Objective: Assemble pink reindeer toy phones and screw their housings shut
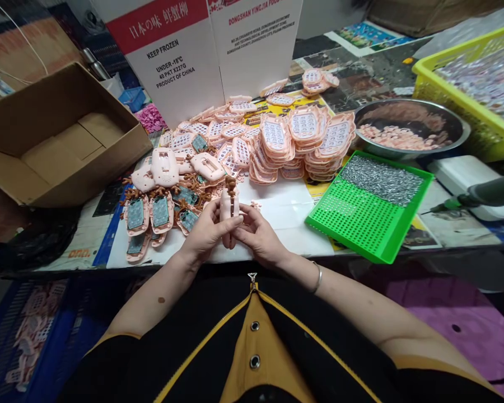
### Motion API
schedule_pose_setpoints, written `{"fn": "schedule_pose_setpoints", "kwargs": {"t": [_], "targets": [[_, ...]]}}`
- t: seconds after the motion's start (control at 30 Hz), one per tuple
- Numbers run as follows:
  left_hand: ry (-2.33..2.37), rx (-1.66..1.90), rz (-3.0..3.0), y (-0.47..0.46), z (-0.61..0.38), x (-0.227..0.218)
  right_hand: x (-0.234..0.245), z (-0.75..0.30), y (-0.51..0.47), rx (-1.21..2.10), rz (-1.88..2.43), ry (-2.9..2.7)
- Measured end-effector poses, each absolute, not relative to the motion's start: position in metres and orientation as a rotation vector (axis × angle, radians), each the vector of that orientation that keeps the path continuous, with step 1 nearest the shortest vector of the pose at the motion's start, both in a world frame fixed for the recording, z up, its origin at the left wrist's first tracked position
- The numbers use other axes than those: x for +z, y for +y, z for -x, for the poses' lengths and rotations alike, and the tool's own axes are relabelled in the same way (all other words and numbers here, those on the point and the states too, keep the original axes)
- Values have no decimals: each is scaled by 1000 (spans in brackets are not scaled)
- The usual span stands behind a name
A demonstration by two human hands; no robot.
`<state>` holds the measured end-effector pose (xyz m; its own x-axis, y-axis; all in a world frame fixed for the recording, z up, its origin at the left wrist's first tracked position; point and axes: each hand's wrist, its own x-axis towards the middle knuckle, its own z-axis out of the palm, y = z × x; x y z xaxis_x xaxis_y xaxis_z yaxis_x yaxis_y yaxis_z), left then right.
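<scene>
Holding one pink toy phone shell (pixel 229 208) upright between both hands, just above the near edge of the worktop (pixel 285 224). Left hand (pixel 208 232) is curled around the shell's left side, fingers closed on it. Right hand (pixel 258 238) is closed on the right side and lower end. Brown antler piece sticks out of the shell's top, above the fingers. Silver bracelet (pixel 318 277) on the right wrist.

Just left of the left hand, open shells with green circuit boards (pixel 159 212) lie face up, brown antlers among them. More pink back shells are heaped behind. Beyond the hands stand stacks of pink keypad fronts (pixel 304 137).

Right of the hands, near: a green plastic tray (pixel 361 224) with small silver screws (pixel 382 179) piled at its far end. Behind it sits a steel bowl (pixel 445 120) with small pink parts, and a yellow basket (pixel 457 101) far right. An electric screwdriver (pixel 487 193) lies at the right edge. An open cardboard box (pixel 67 151) sits far left. A white carton (pixel 172 73) marked KEEP FROZEN stands at the back.
</scene>
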<state>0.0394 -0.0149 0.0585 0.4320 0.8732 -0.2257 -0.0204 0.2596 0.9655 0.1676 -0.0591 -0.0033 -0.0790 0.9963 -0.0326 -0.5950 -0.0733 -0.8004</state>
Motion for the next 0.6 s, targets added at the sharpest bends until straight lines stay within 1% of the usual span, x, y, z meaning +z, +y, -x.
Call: {"fn": "schedule_pose_setpoints", "kwargs": {"t": [0.3,0.5,0.57,0.6], "targets": [[797,650,-1174,-18,-37,48,-12,-170,-62,1457,737,-864],[748,635,-1017,-14,-31,54,-7,-184,-69,1626,645,-961],[750,642,-914,-15,-32,56,-2,-188,-71,1547,688,-1166],[770,682,-876,-16,-33,57,0,-189,-72,1433,755,-1289]]}}
